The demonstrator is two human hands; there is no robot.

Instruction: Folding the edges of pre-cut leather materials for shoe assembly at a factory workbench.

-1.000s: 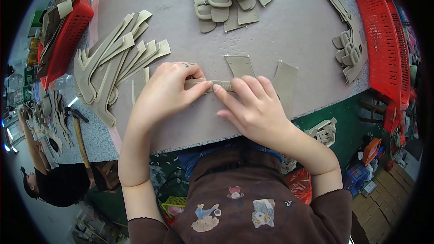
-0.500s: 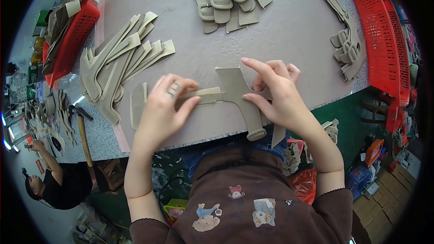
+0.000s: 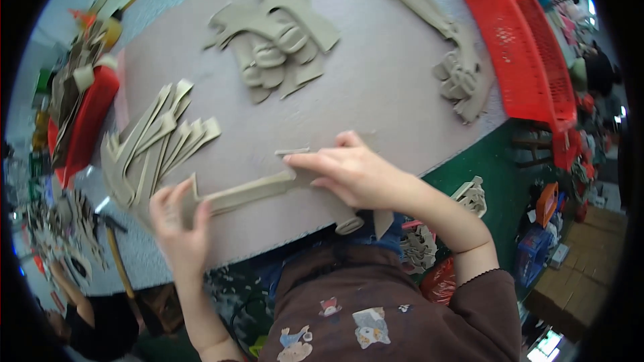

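A beige T-shaped strap piece (image 3: 251,192), like part of a sandal upper, stretches between my hands near the table's front edge. My left hand (image 3: 178,228) is curled around its left end, with thumb and fingers on either side. My right hand (image 3: 355,173) grips the wide crosspiece at the other end, its fingers together on top and covering much of it. Below that hand, a covered buckle (image 3: 349,225) hangs at the table edge, beside a loose strap tail (image 3: 383,223).
Beige strap pieces (image 3: 161,134) are stacked at left, and buckled ones (image 3: 272,47) lie farther back. More buckled straps (image 3: 459,74) sit at right beside a red basket (image 3: 513,47). Another red basket (image 3: 94,114) and a hammer (image 3: 119,255) are at left. A person (image 3: 100,325) sits beyond.
The view has shifted, so the table's contents appear moved. My left hand has slid out to the strap piece's left end. My right hand has closed on the crosspiece.
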